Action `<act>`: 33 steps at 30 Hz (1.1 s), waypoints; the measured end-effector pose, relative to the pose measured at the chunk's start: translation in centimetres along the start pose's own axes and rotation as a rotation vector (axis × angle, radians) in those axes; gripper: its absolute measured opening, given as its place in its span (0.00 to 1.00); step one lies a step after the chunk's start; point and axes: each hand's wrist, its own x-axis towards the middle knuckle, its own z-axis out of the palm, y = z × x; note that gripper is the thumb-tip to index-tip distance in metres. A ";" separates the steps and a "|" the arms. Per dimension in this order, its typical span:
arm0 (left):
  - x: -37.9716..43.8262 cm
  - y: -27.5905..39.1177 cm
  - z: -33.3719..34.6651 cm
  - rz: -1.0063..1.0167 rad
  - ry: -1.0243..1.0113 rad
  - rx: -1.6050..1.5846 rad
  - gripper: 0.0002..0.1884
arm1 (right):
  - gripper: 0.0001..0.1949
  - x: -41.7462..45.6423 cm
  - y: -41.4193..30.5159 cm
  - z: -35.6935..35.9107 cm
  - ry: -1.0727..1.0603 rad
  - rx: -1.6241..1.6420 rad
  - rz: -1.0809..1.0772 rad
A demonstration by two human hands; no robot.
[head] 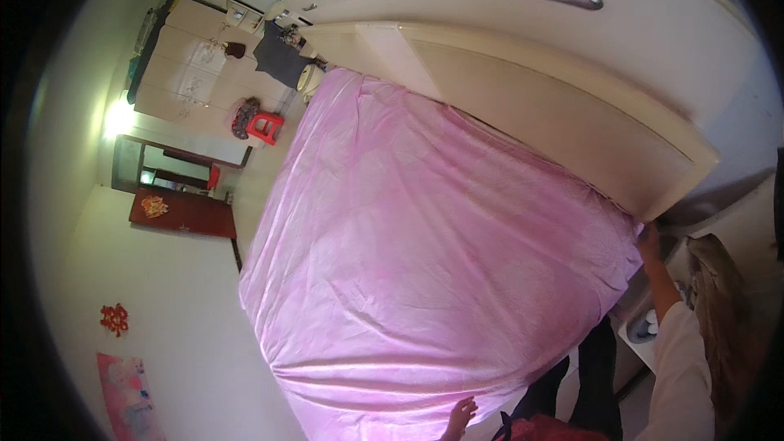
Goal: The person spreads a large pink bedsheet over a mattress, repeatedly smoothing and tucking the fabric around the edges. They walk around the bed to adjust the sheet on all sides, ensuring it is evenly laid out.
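A pink patterned bedsheet (416, 245) covers the large bed before me, with long creases running across it. At the sheet's corner, beside the lower end of the cream headboard (551, 110), my right hand (651, 246) grips the fabric; its fingers are partly hidden. My left hand (462, 416) is over the near side of the sheet, fingers loosely bent and apart, with nothing seen in it. Folds in the sheet gather toward a point at its far left edge. My legs in dark trousers (594, 373) stand against the bed's side.
By my right arm are a white bedside stand (637, 346) with things on it and a brown cloth (713, 269). A red plastic stool (266, 127) stands before the wardrobe (190, 67). A dark red door (184, 214) is beyond the bed.
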 end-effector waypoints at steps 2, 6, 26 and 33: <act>0.5 -5.3 -4.4 -0.023 -0.054 -0.041 0.21 | 0.28 2.2 -2.9 3.6 -0.041 0.102 0.094; -1.3 -8.8 -1.1 -0.101 -0.044 0.187 0.23 | 0.26 0.6 -8.4 4.0 -0.341 0.332 0.586; -0.7 9.2 14.2 0.142 -0.004 0.253 0.21 | 0.24 0.4 -10.9 1.3 -0.546 0.207 0.514; 0.1 6.2 16.0 0.216 -0.001 0.463 0.19 | 0.18 0.1 -7.7 -3.3 -0.535 0.172 0.081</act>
